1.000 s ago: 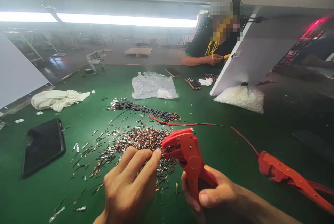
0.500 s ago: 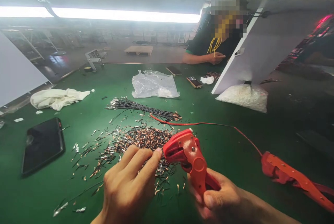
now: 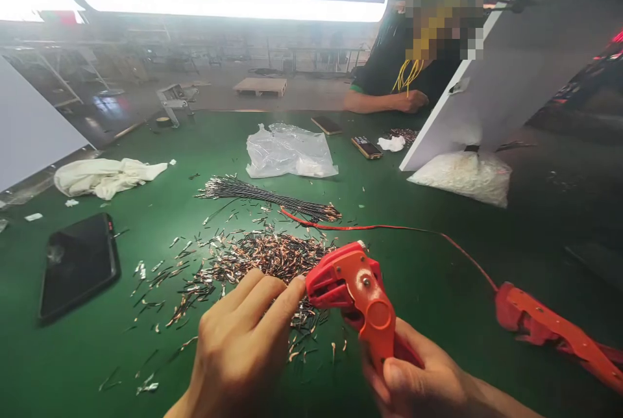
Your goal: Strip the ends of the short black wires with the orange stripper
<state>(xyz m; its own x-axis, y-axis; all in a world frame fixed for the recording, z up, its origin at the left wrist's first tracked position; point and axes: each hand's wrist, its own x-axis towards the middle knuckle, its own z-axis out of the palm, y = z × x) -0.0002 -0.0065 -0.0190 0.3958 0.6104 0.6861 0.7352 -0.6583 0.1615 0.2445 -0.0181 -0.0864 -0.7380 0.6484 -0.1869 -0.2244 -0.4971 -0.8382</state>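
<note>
Close before you, your right hand (image 3: 423, 372) wraps the handles of the red wire stripper (image 3: 364, 285), held above the green tabletop (image 3: 418, 262). It should feel light, stiff and smooth; the grips, well below its mouth, look the surest hold. Your left hand (image 3: 248, 333) is curled, fingertips beside that mouth; you cannot tell whether they pinch anything. Beyond lie loose wire scraps (image 3: 267, 252), a black wire bundle (image 3: 267, 195), then a crumpled plastic bag (image 3: 289, 152).

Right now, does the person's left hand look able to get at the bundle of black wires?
Probably yes: only low wire scraps lie between the left hand and the bundle of black wires, with the red tool in the right hand off to the right. Anything the left fingers pinch is hidden.
</note>
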